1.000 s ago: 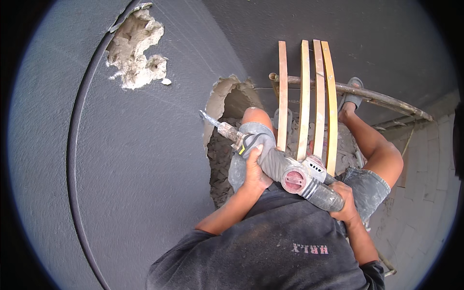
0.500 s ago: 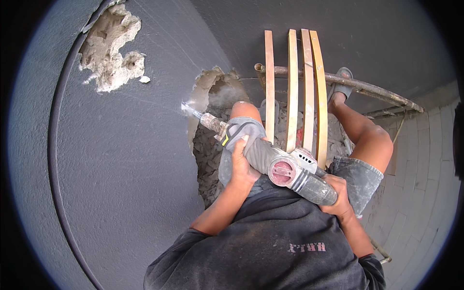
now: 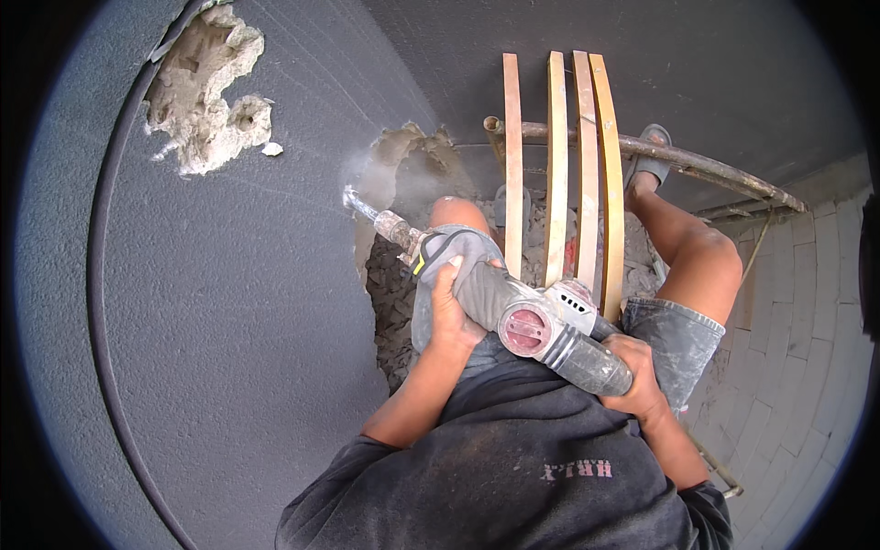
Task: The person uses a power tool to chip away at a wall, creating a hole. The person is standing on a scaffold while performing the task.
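Note:
Both my hands hold a dusty grey demolition hammer across my lap. My left hand wraps round its front barrel, thumb on top. At the rear, my right hand is closed round the handle end, its fingers partly hidden behind the body. The steel chisel bit points up and left. Its tip meets the dark grey wall at the left edge of a broken-out hole, amid white dust.
A second chipped patch marks the wall at upper left, with a black hose along it. Several wooden strips rest over a rusty pipe rail ahead. Rubble lies below my knees. Pale tiling spreads at right.
The hammer's body and both hands have shifted slightly left. More dust hangs around the bit tip and the hole. Both grips stay the same.

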`<state>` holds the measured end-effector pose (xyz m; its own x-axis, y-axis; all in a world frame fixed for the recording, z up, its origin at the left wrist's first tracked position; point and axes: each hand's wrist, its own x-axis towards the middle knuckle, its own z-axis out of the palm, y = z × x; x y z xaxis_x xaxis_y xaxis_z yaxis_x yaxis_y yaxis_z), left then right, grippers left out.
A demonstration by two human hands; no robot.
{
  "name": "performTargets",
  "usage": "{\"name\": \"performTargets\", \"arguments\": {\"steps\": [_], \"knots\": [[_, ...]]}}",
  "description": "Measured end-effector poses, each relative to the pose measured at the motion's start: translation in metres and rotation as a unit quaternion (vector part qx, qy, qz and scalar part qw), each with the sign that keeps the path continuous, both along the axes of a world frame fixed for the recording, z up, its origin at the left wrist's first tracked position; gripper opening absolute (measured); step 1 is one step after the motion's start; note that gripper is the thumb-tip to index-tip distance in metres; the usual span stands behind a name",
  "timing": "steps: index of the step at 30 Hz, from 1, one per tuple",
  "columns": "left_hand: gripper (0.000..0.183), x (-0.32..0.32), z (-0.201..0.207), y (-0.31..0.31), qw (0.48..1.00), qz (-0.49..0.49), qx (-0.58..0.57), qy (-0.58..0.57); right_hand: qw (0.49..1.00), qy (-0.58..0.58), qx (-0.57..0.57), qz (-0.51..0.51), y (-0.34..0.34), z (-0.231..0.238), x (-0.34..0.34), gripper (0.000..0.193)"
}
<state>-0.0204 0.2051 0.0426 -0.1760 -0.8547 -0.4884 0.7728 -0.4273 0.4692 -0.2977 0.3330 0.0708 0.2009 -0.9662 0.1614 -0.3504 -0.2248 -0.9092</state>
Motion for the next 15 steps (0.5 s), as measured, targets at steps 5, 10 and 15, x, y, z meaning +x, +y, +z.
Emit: {"name": "performTargets", "arguments": {"steps": [5,10,15], "knots": [[0.040,0.004,0.004,-0.002,1.000,-0.006,-0.004,-0.018,1.000,0.001,0.015,0.000,0.000,0.006,0.003,0.033],[0.044,0.006,0.006,-0.003,1.000,-0.006,0.002,-0.028,1.000,-0.018,0.022,-0.013,0.001,0.016,0.010,0.031],[0.045,0.005,0.008,-0.005,0.999,0.006,0.013,-0.045,0.999,-0.012,0.044,-0.016,0.002,0.024,0.011,0.031]]}}
